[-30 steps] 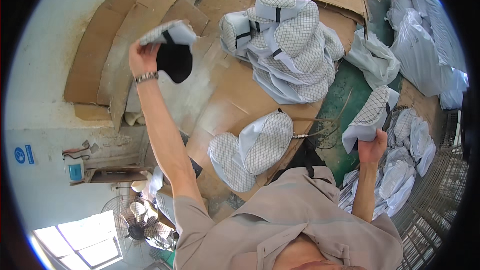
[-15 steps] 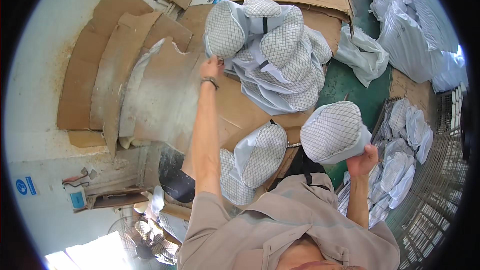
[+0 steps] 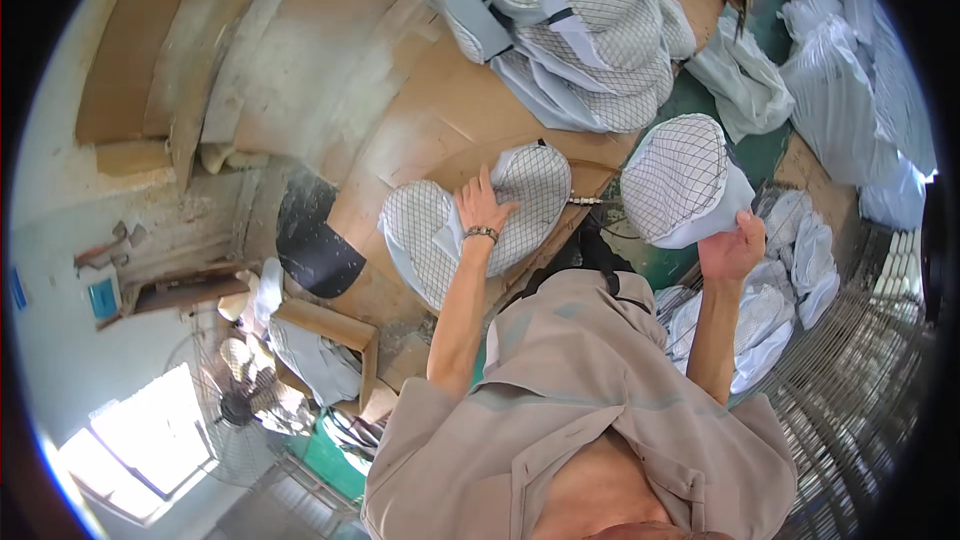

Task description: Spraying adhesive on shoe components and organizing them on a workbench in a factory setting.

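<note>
In my right hand [image 3: 731, 244] is a rounded quilted fabric piece [image 3: 676, 178], white with a dark diamond grid and a pale plain edge. The fingers grip its lower right edge, holding it up to the right of the table. My left hand [image 3: 482, 204] lies with fingers spread between two similar pieces on the cardboard, touching the quilted piece on the right [image 3: 537, 198]. The quilted piece on the left [image 3: 413, 230] is partly under that hand. Farther off, a heap of quilted pieces [image 3: 600, 50] with black tabs is piled up.
Cardboard [image 3: 400, 130] covers the work table. White plastic sacks [image 3: 835, 80] stand at the far right. More quilted pieces [image 3: 765, 305] lie beside a wire rack [image 3: 840, 370] at my right. A fan [image 3: 236, 406] stands at the lower left.
My left hand has left the far heap and come back to the two near pieces, the left of which now shows more. The right hand still holds its piece. The view has shifted.
</note>
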Available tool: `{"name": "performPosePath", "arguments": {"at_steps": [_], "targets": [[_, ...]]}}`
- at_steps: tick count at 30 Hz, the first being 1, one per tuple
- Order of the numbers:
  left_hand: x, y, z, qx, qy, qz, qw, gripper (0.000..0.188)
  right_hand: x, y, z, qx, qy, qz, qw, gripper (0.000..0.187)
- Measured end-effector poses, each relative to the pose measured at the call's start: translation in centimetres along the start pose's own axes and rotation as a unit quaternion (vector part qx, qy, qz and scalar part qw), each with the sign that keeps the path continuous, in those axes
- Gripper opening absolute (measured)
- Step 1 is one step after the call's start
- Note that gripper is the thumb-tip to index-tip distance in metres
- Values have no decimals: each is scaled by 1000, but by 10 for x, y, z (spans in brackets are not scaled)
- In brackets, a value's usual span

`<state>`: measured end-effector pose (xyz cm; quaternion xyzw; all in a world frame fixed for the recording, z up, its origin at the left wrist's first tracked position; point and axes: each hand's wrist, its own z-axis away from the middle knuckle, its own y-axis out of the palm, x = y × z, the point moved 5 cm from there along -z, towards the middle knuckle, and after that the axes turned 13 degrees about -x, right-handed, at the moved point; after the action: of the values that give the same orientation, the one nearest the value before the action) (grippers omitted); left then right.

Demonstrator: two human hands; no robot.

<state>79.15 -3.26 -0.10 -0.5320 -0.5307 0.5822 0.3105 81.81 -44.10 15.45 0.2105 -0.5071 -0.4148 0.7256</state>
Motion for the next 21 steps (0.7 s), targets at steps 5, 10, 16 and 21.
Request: {"name": "performPosePath", "arguments": {"at_steps": [5,10,16,21], "targets": [[17,-15,8,5,-60,134,989,33,-11,12,12,-57,5,0,998,47],[31,-103,22,-1,-187,384,904,32,-12,10,20,-3,32,5,999,47],[143,-128,88,-74,-346,515,780,41,-25,24,28,32,64,3,997,50],[218,-83,144,-78,-458,59,884,54,-53,77,54,98,98,23,990,53]]}}
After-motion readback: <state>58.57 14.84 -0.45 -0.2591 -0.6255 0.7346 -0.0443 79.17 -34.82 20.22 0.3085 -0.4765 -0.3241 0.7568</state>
